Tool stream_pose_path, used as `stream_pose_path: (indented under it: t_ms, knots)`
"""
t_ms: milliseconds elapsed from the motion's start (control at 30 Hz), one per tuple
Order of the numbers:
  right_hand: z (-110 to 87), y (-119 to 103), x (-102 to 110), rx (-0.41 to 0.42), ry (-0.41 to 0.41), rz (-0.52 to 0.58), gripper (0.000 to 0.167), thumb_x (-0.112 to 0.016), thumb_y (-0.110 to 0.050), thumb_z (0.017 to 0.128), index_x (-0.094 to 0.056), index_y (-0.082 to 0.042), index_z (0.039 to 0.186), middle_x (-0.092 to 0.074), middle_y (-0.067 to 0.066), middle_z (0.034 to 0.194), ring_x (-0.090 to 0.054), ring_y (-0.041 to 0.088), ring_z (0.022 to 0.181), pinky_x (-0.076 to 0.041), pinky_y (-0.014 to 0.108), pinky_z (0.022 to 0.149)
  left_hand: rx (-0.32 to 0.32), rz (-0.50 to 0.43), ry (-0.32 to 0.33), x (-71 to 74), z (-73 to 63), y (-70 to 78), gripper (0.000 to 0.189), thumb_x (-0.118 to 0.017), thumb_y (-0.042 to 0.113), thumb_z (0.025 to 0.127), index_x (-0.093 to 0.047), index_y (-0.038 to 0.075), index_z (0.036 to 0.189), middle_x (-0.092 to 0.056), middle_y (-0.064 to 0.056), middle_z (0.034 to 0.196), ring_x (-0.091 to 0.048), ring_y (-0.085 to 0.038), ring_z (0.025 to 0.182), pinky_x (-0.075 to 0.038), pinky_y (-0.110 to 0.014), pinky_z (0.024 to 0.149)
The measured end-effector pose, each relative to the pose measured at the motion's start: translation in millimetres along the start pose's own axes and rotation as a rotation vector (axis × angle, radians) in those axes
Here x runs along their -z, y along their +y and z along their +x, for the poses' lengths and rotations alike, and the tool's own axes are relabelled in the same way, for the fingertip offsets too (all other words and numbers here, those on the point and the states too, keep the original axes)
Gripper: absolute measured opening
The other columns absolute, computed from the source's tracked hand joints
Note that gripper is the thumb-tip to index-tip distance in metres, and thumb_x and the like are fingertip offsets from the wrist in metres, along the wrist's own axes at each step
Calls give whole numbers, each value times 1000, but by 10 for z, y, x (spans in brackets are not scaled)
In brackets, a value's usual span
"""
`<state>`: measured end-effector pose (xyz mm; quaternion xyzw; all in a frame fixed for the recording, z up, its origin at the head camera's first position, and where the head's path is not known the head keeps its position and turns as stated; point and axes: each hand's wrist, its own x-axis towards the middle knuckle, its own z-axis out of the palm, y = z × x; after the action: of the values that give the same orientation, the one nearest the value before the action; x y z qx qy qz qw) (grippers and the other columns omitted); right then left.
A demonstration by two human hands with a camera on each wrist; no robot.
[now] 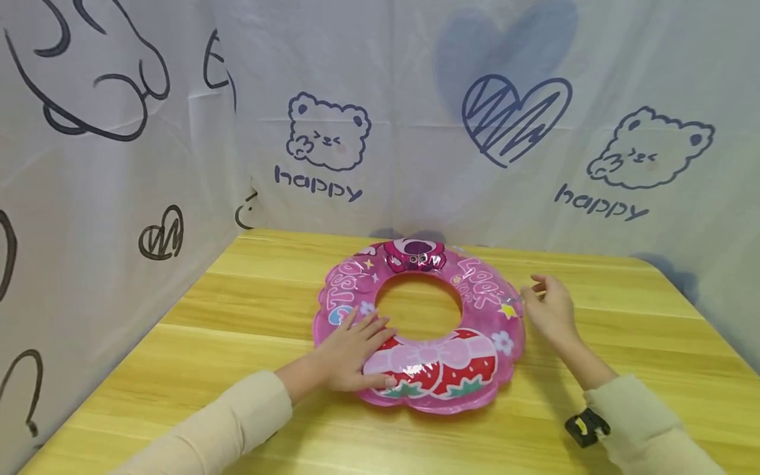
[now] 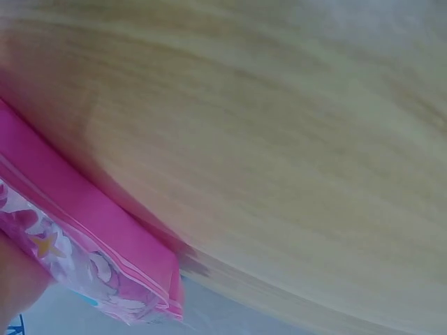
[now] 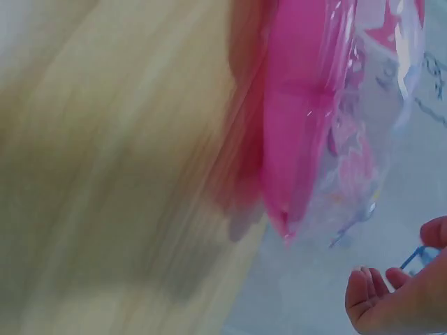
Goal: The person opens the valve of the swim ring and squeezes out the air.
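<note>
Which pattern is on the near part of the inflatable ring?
There, the ring has red strawberries with green leaves and a pink bow, clearest in the head view.

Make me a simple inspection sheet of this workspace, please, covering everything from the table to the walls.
Surface: yellow wood-grain table.
Job's things: pink inflatable ring, lying flat.
Clutter: nothing seen.
Grippers: bare hands; left hand rests on the ring, right hand is beside it, fingers loosely curled; small black device at the right cuff.
Cables: nothing seen.
Surroundings: white cloth with bears, hearts and "happy".
</note>
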<state>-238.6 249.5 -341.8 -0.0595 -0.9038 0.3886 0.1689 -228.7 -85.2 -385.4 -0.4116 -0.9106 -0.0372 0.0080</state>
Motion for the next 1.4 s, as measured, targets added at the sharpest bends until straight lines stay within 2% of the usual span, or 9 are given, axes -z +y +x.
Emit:
stream_pose_path:
  t_ms: [233,367,500,600,700,800,933,1067,1400]
  knots:
    - [-162,-143,-129,353,3,10,36,-56,-12,90,-52,13,117,-54,31,112,-49,41,100,-42,52,86,7,23,26,26,2,-12,89,-36,72,84,-28,9,146,-22,-13,154,-14,-32,144,-4,-54,116]
    - [-283,-164,-256,564,-5,-83,38,-64,-9,84,-54,9,117,-56,27,116,-48,41,110,-38,59,94,15,47,34,40,1,-12,91,-38,72,83,-27,7,146,-21,-12,154,-11,-31,144,-5,-54,116]
    - [-417,-198,-370,752,-85,-213,48,-67,-17,81,-54,5,121,-57,22,121,-50,38,115,-38,58,98,25,48,38,51,4,-13,90,-43,70,82,-28,8,146,-22,-12,154,-15,-33,144,-8,-57,115]
    - [-523,-250,-431,835,-160,-291,55,-65,-25,82,-52,4,126,-55,20,127,-50,37,119,-40,55,100,25,65,42,73,10,-19,91,-43,71,81,-30,9,145,-24,-11,154,-17,-32,143,-11,-57,114]
    - [-613,-310,-476,861,-236,-349,61,-63,-31,83,-47,1,132,-50,19,135,-46,38,124,-37,55,103,14,94,44,103,18,-27,91,-41,72,81,-30,8,145,-25,-11,153,-17,-29,144,-12,-56,115]
    - [-681,-357,-522,826,-318,-384,67,-59,-38,86,-39,-3,139,-42,18,143,-38,39,131,-31,56,107,4,104,48,123,31,-33,91,-39,73,82,-30,8,145,-25,-11,153,-17,-29,144,-13,-56,115]
    - [-735,-377,-584,773,-404,-414,73,-53,-47,89,-29,-7,145,-31,15,150,-26,40,138,-21,59,111,-7,88,52,123,50,-37,98,-24,81,80,-30,8,145,-22,-12,154,-15,-31,144,-12,-57,115]
    - [-747,-352,-646,760,-438,-442,78,-51,-52,88,-25,-8,147,-24,15,153,-19,40,140,-15,60,112,-21,70,53,102,59,-49,110,-7,86,73,-27,7,146,-18,-12,155,-11,-33,144,-9,-57,115]
    - [-753,-340,-679,711,-507,-475,79,-50,-57,87,-26,-12,147,-18,14,155,-13,41,142,-8,59,113,-37,62,50,56,64,-73,110,-6,86,74,-23,6,147,-13,-13,156,-5,-32,145,-4,-56,116]
